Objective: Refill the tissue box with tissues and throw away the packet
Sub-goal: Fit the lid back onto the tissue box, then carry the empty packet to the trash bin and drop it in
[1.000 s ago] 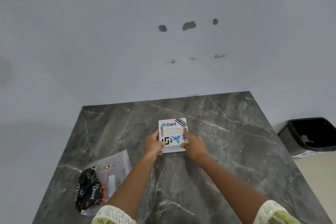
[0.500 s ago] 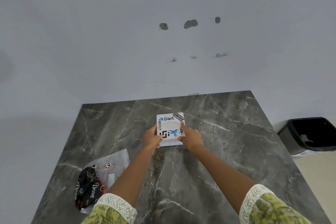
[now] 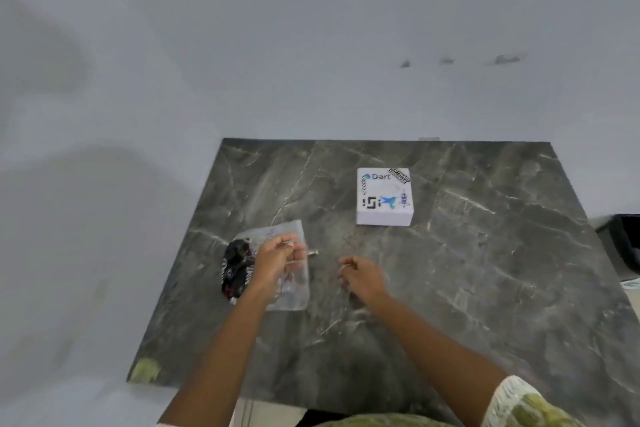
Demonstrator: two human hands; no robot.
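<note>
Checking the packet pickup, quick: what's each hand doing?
Left hand: over the packet, grip cannot be told.
Right hand: loosely curled, holding nothing.

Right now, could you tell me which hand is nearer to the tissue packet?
Left. The left hand is over the tissue packet, apparently touching it; the right hand hovers apart to its right.

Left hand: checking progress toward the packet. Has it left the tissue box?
Yes. The left hand has come back from the tissue box onto the packet.

packet [image 3: 273, 270]: partly covered by left hand [image 3: 277, 258], print blurred
bin [image 3: 621, 243]: cut by right edge
both hands: motion-blurred; grip unclear
</note>
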